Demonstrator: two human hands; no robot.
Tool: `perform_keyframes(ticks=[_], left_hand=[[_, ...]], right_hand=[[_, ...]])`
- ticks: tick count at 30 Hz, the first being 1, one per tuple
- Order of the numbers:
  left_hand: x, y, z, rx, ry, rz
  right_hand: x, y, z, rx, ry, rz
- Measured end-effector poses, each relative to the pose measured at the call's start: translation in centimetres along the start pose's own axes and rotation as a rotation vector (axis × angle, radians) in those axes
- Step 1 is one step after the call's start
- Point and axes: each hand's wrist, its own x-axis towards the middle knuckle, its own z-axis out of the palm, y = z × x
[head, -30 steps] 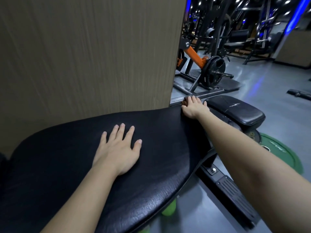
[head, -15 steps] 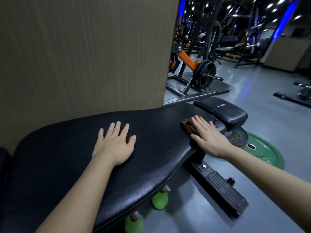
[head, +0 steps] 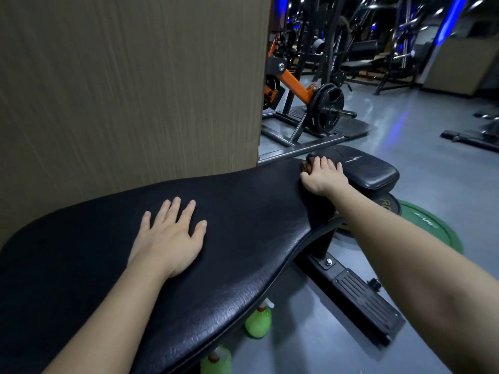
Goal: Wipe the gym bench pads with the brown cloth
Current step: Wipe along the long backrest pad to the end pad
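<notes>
The long black back pad (head: pixel 243 238) of the gym bench runs across the view from lower left to upper right. My left hand (head: pixel 170 238) lies flat on its middle, fingers spread, holding nothing. My right hand (head: pixel 324 176) presses the brown cloth (head: pixel 307 166) onto the pad's far end; only a dark brown edge of the cloth shows past my fingertips. Just beyond that hand sits the smaller black seat pad (head: pixel 361 168).
A tan wall panel (head: pixel 129 90) stands close behind the bench on the left. Two green spray bottles (head: pixel 258 321) stand on the floor under the pad. A green weight plate (head: pixel 429 225) lies on the floor at right, beside the bench's black base (head: pixel 361 300). A plate-loaded machine (head: pixel 324 109) stands behind.
My right hand with the cloth has slid from the pad's near-side edge back up toward its far end beside the seat pad. My left hand has stayed flat in place.
</notes>
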Motion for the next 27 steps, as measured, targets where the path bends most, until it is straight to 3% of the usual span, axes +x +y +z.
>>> perform_keyframes(ticks=[3, 11, 17, 22, 27], left_hand=[[-0.1, 0.1, 0.0, -0.008, 0.000, 0.000], [-0.4, 0.1, -0.2, -0.031, -0.002, 0.005], [-0.9, 1.0, -1.6, -0.032, -0.040, 0.012], [-1.2, 5.0, -2.3, -0.339, 0.035, 0.153], [-0.4, 6.4, 0.1, -0.275, -0.008, 0.231]], right_hand=[[0.0, -1.6, 0.1, -0.014, 0.002, -0.006], [-9.3, -4.5, 0.9, 0.055, 0.051, -0.393], [-13.0, 0.1, 0.5, 0.042, 0.088, -0.402], [-12.7, 4.7, 0.6, 0.088, 0.122, -0.326], [-10.6, 6.6, 0.8, 0.137, 0.139, -0.255]])
